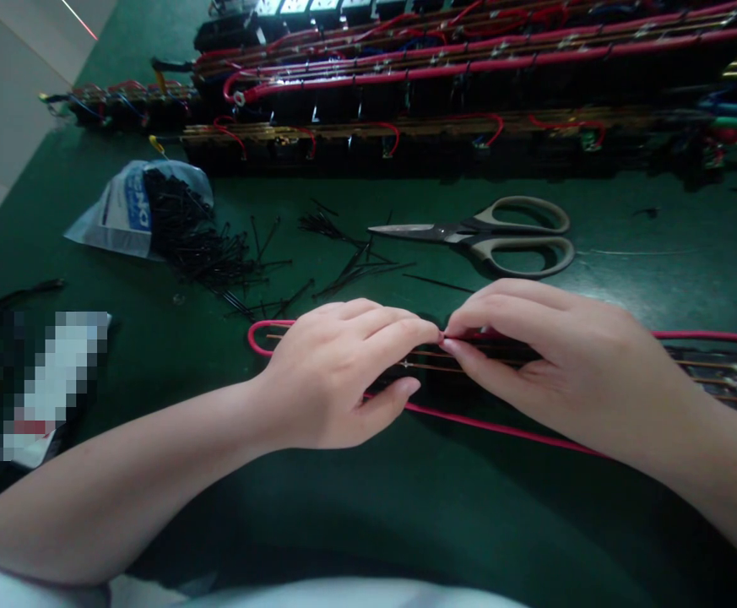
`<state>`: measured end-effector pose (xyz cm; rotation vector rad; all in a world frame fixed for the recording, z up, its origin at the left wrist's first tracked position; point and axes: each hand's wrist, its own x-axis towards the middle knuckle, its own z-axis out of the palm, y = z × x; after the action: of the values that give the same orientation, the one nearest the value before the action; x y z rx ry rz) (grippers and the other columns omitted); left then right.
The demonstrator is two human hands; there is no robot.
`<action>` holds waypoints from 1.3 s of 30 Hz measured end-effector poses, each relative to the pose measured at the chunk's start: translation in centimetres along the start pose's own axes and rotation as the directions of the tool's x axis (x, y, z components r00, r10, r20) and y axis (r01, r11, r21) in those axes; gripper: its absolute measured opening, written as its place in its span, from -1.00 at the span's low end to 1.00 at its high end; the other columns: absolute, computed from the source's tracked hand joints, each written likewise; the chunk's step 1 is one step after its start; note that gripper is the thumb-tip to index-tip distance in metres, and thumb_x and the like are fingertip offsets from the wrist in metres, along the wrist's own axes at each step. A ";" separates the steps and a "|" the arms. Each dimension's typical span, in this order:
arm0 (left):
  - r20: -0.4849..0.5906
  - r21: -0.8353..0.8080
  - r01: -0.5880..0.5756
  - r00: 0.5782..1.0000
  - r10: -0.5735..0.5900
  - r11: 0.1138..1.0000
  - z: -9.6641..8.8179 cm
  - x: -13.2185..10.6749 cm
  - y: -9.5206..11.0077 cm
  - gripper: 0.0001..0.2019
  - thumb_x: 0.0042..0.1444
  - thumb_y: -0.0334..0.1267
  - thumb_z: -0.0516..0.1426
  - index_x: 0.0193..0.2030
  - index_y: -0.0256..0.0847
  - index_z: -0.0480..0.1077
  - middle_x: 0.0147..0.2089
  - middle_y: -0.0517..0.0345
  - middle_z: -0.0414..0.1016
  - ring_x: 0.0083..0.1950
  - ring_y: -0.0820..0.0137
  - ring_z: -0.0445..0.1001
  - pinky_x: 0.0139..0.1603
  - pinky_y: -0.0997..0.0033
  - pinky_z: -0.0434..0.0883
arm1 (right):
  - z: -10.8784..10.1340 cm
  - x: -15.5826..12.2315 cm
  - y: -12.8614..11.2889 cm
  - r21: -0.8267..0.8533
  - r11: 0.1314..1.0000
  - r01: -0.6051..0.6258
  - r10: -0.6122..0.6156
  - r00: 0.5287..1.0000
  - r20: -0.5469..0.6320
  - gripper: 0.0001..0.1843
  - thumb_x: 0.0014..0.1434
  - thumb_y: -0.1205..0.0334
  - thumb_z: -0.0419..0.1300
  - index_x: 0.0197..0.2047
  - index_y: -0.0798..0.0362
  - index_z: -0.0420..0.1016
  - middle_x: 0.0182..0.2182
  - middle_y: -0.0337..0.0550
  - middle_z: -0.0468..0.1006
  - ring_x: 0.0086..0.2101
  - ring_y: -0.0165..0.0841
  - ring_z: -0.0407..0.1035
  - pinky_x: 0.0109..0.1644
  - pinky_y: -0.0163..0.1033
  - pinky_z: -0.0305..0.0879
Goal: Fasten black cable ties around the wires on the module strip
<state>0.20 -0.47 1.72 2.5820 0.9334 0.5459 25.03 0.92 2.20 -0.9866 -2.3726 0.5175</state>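
The wired strip (728,380) lies on the green tabletop (343,523) beneath your hands, its long axis running close to nine-to-three o'clock and dipping slightly toward three; the looped end of its red cable (501,426) points to nine. Your left forearm reaches in from eight o'clock, palm down over that end, while your right comes in from four, wrist arched across the strip. Your left fingers stretch toward three o'clock, thumb spread apart below them, the index tip meeting your right fingertips. Your left hand (336,371) is otherwise open; your right hand (571,363) presses thumb and index together at the tips, and you cannot tell what is pinched there. Scissors (450,232) lie just past twelve o'clock, blades toward nine; a bag of black cable ties (124,211) sits at ten.
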 end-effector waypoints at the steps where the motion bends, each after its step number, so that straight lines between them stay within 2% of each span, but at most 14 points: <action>1: 0.003 0.001 0.000 1.000 0.000 1.000 0.0 0.0 0.0 -0.70 0.39 -0.23 0.14 0.21 -0.20 0.42 0.16 0.04 0.64 0.12 0.22 0.61 0.12 0.21 0.53 | 0.0 0.0 0.0 0.003 1.000 -0.003 0.003 1.000 0.003 -0.87 0.37 0.34 0.19 -0.20 -0.08 0.50 -0.32 -0.19 0.65 -0.35 -0.28 0.55 -0.31 -0.19 0.45; 8: -0.003 0.006 0.010 1.000 -0.010 1.000 0.1 0.0 0.0 -0.70 0.39 -0.22 0.13 0.20 -0.19 0.43 0.15 0.03 0.65 0.11 0.22 0.61 0.12 0.21 0.53 | -0.2 0.1 -0.1 0.019 1.000 -0.014 0.014 1.000 0.020 -0.87 0.38 0.33 0.18 -0.21 -0.07 0.50 -0.32 -0.18 0.65 -0.35 -0.27 0.55 -0.32 -0.19 0.45; 27: -0.015 0.034 -0.022 1.000 0.023 0.999 0.2 0.0 -0.1 -0.71 0.39 -0.24 0.14 0.18 -0.23 0.46 0.15 0.01 0.65 0.07 0.22 0.61 0.06 0.22 0.53 | -0.1 0.2 0.2 0.024 0.998 0.050 -0.051 0.998 0.027 -0.89 0.42 0.36 0.20 -0.16 -0.02 0.49 -0.29 -0.15 0.63 -0.33 -0.32 0.54 -0.31 -0.23 0.45; 39: -0.015 0.036 -0.028 0.999 0.028 0.999 0.2 0.1 0.0 -0.73 0.39 -0.25 0.14 0.17 -0.24 0.47 0.14 0.01 0.65 0.07 0.22 0.62 0.06 0.22 0.52 | -0.2 0.1 0.1 0.053 0.998 0.018 -0.020 0.999 0.031 -0.90 0.41 0.30 0.17 -0.15 -0.02 0.52 -0.30 -0.16 0.62 -0.35 -0.31 0.53 -0.33 -0.22 0.43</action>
<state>0.35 -0.45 1.56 2.6297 0.9216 0.5629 25.17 1.07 2.34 -0.9381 -2.3809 0.5900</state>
